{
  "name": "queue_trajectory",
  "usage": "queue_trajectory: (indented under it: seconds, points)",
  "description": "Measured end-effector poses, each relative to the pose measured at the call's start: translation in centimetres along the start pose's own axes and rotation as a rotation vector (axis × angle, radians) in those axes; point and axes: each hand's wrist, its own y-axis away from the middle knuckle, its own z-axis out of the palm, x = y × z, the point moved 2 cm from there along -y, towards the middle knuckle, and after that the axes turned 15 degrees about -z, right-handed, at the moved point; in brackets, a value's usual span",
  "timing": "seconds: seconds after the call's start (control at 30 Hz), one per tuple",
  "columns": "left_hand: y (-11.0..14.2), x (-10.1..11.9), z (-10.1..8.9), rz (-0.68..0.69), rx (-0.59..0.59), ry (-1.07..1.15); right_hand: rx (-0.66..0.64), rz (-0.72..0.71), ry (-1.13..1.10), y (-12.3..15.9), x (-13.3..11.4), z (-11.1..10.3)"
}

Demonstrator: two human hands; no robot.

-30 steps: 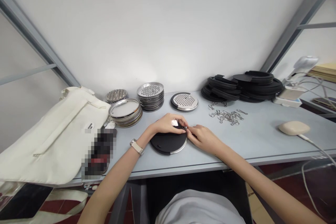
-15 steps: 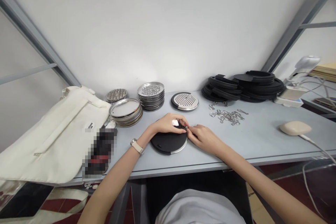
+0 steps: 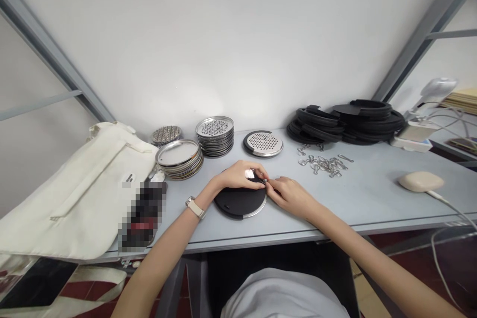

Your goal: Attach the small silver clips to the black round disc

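Note:
A round black disc (image 3: 240,202) with a silver metal edge at its right lies flat near the table's front. My left hand (image 3: 242,175) rests over its far side, fingers curled and thumb against the rim, gripping it. At the disc's right edge my right hand (image 3: 288,193) is closed in a pinch. Between the fingertips of both hands shows a bit of a small metal clip (image 3: 264,182), mostly covered. Behind the hands sits a round grater (image 3: 265,143) with a black rim around part of it. Loose wire clips (image 3: 323,165) lie scattered to the right.
Stacked metal grater plates (image 3: 214,134) and smooth-topped metal discs (image 3: 179,154) stand at the back left. Black round holders (image 3: 315,126) are piled at the back right. A cream bag (image 3: 82,194) covers the left end. A beige corded device (image 3: 421,181) lies at right.

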Motion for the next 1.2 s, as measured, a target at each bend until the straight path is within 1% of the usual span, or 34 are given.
queue_trajectory:
  seconds: [0.33, 0.57, 0.73, 0.93, 1.03, 1.2]
  points:
    - [-0.12, -0.18, -0.02, -0.019, 0.009, 0.014, -0.002, 0.0, 0.015, 0.0, 0.01, 0.08]
    - [-0.05, -0.19, 0.0, -0.007, 0.006, 0.036, 0.014, 0.016, 0.048, -0.02, 0.01, 0.17]
    - [-0.08, -0.29, 0.03, -0.025, 0.008, 0.038, 0.039, 0.026, 0.037, 0.01, 0.01, 0.13]
    - [-0.13, -0.17, 0.06, -0.024, -0.008, 0.044, 0.073, 0.098, 0.036, 0.2, 0.3, -0.19]
    - [-0.13, -0.16, 0.11, -0.017, -0.016, 0.046, 0.042, 0.069, 0.013, 0.23, 0.37, -0.1]
    - [-0.16, -0.48, 0.07, -0.014, 0.024, 0.022, 0.011, 0.013, 0.057, 0.16, 0.33, 0.34]
